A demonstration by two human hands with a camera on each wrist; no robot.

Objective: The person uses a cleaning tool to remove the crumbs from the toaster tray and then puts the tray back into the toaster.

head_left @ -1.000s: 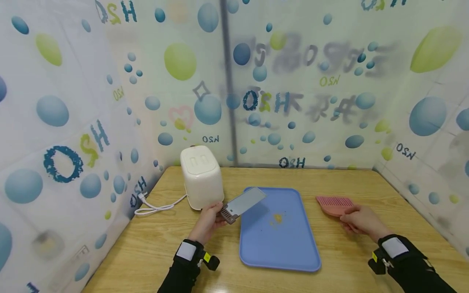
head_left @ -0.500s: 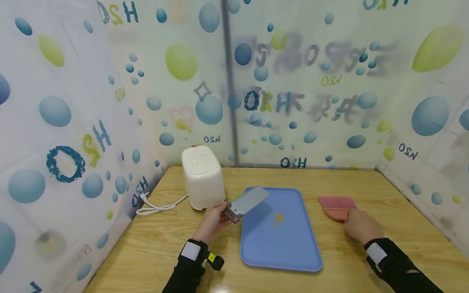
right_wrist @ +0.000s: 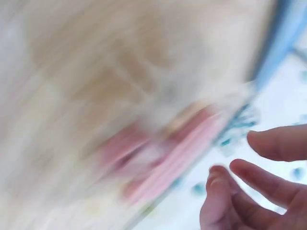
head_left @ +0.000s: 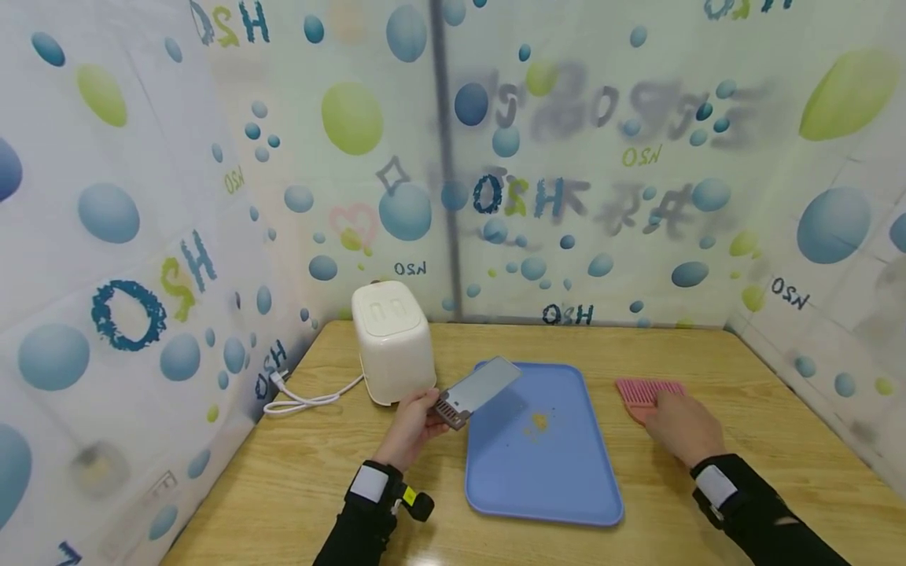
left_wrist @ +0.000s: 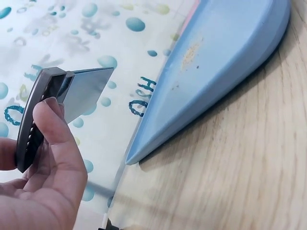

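Observation:
My left hand pinches the dark ribbed end of a flat grey metal plate, tilted up over the left edge of a blue tray. In the left wrist view the thumb lies along the ribbed end of the plate. A few yellowish crumbs lie in the tray. A pink brush lies on the table right of the tray. My right hand hovers over its near end. The right wrist view is blurred, with the fingers spread loosely beside the brush.
A cream-white toaster-like appliance stands at the back left of the wooden table, with its white cable trailing to the left. Bubble-patterned curtains enclose the table on three sides.
My right hand let go of the pink brush, which now lies on the table, and has shifted left over its near end. My left hand and the plate have barely moved.

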